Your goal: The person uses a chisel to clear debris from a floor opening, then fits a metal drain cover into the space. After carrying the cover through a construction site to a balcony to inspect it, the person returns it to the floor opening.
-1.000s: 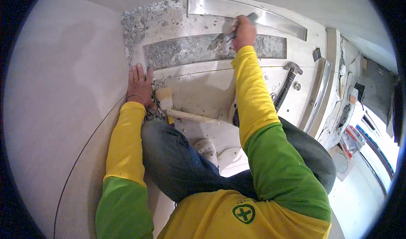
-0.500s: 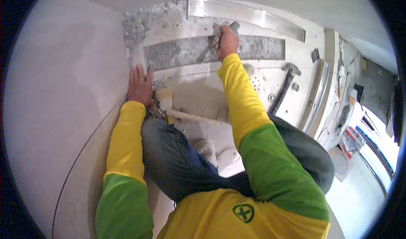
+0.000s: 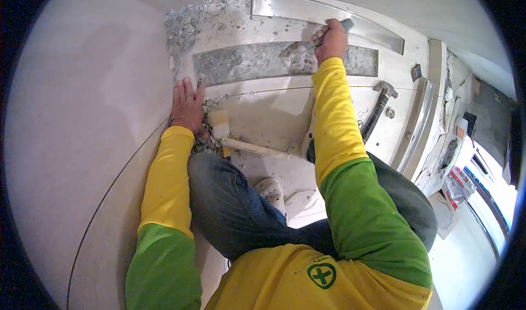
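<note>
My right hand (image 3: 331,38) is closed around the dark grip of a hand tool (image 3: 347,25). Its thin shaft points left and down over the long rough recess (image 3: 235,63) in the light floor; the tip is hard to make out. My left hand (image 3: 187,108) rests with fingers stretched out at the base of the wall panel, beside grey rubble at the recess's left end. Just right of it lies a pale-handled tool (image 3: 256,148) with a whitish, yellowish head. A hammer (image 3: 378,110) lies to the right of my right forearm.
A shiny metal channel (image 3: 323,16) lies beyond the recess, and another metal strip (image 3: 415,126) stands at the right. Broken grey debris (image 3: 183,33) covers the far left corner. A tall wall panel (image 3: 93,101) closes off the left. Small round fittings (image 3: 389,112) sit near the hammer.
My right hand has moved right and slightly away with the hand tool, toward the metal channel. My left hand has stayed at the wall. The view has shifted slightly.
</note>
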Available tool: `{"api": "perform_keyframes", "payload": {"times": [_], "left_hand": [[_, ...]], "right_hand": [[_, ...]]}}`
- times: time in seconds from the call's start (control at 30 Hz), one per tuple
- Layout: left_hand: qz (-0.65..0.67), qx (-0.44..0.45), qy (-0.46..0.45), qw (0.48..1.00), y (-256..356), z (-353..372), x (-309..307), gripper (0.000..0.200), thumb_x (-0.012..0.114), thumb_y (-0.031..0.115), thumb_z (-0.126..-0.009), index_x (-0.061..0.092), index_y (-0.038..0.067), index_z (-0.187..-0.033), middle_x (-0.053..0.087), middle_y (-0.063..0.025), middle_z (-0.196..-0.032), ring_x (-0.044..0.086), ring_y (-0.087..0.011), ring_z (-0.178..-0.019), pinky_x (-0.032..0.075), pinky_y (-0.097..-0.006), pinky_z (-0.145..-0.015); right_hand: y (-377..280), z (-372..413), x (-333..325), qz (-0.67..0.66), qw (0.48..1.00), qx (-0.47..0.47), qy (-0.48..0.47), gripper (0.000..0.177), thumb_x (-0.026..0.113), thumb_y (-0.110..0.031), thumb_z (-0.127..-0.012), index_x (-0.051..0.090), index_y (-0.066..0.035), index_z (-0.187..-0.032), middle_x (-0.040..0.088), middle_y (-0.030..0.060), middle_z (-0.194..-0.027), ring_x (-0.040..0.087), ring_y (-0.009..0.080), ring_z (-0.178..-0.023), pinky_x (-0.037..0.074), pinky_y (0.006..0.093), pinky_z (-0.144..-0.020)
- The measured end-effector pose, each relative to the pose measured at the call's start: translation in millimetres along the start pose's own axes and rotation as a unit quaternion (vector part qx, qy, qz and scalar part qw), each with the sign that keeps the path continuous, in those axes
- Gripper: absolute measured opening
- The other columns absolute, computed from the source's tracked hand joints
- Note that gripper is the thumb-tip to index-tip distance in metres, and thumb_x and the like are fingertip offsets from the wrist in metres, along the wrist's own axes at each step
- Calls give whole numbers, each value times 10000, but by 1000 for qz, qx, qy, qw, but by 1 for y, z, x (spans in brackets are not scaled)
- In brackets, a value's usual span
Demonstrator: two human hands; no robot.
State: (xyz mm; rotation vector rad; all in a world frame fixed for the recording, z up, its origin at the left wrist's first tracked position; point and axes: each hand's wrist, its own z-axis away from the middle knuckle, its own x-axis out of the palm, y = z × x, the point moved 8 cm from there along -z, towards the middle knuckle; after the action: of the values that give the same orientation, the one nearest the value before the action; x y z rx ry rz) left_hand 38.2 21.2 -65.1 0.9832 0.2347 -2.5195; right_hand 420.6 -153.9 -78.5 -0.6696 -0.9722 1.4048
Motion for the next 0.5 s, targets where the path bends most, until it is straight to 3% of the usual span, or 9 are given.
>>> {"api": "perform_keyframes", "payload": {"times": [0.07, 0.13, 0.17, 0.23, 0.33, 0.37, 0.4, 0.47, 0.5], "left_hand": [[3, 2, 15, 1000, -1, 1, 6, 1414, 924, 418, -421, 91, 102, -1519, 47, -319, -1542, 40, -478, -1434, 44, -499, -1181], [-2, 0, 16, 1000, -2, -5, 7, 1409, 916, 447, -433, 91, 97, -1519, 44, -316, -1544, 37, -476, -1435, 40, -501, -1180], [-4, -5, 22, 1000, -4, -8, -1, 1409, 916, 447, -433, 91, 97, -1519, 44, -316, -1544, 37, -476, -1435, 40, -501, -1180], [-23, -2, 9, 1000, 2, 1, 0, 1405, 911, 465, -440, 91, 90, -1518, 46, -317, -1543, 37, -476, -1435, 44, -502, -1179], [-35, -5, -13, 999, 3, 2, -5, 1398, 906, 472, -452, 88, 88, -1518, 43, -319, -1543, 39, -477, -1435, 46, -504, -1177], [-33, -7, -10, 999, 4, 2, -5, 1398, 906, 472, -452, 88, 88, -1518, 43, -319, -1543, 39, -477, -1435, 46, -504, -1177], [-30, -7, -15, 999, 3, 2, -5, 1399, 908, 469, -451, 87, 88, -1519, 42, -320, -1543, 43, -476, -1435, 46, -505, -1177], [-28, -6, -17, 999, 4, 1, -8, 1401, 910, 466, -451, 86, 89, -1519, 41, -320, -1542, 47, -476, -1435, 46, -507, -1177], [-28, -10, -19, 999, 2, -1, -9, 1397, 910, 462, -453, 88, 89, -1519, 40, -320, -1543, 48, -475, -1435, 44, -506, -1177]], "right_hand": [[30, 16, 3, -44, 999, 5, -2, 144, 557, -175, -840, 572, -55, -761, 568, 47, -657, 555, 182, -545, 449, 333, -523], [67, 59, 25, 39, 998, 30, 27, 149, 561, -181, -846, 565, -72, -743, 563, 50, -651, 548, 172, -540, 442, 320, -526], [65, 40, 29, 34, 999, 25, 22, 149, 561, -181, -846, 565, -72, -743, 563, 50, -651, 548, 172, -540, 442, 320, -526], [35, 12, 26, 198, 958, -191, -77, 128, 566, -158, -839, 554, -85, -735, 536, 44, -630, 517, 159, -513, 422, 312, -495], [-18, 25, 26, -66, 998, 6, -3, 104, 560, -144, -839, 560, -77, -759, 507, 53, -629, 468, 148, -495, 420, 291, -502], [-13, 27, 20, -5, 1000, -21, -10, 99, 543, -138, -843, 558, -51, -797, 512, 55, -632, 497, 162, -518, 432, 295, -510], [23, 10, 15, 393, 875, -279, -47, 125, 530, -146, -852, 564, -35, -807, 517, 59, -622, 517, 182, -519, 443, 305, -509], [99, 21, 16, 156, 987, -28, 39, 164, 526, -178, -870, 580, -35, -813, 526, 70, -625, 527, 192, -513, 454, 308, -519], [81, 24, 25, 153, 987, -30, 36, 164, 526, -178, -870, 580, -35, -813, 526, 70, -625, 527, 192, -513, 454, 308, -519]]}}
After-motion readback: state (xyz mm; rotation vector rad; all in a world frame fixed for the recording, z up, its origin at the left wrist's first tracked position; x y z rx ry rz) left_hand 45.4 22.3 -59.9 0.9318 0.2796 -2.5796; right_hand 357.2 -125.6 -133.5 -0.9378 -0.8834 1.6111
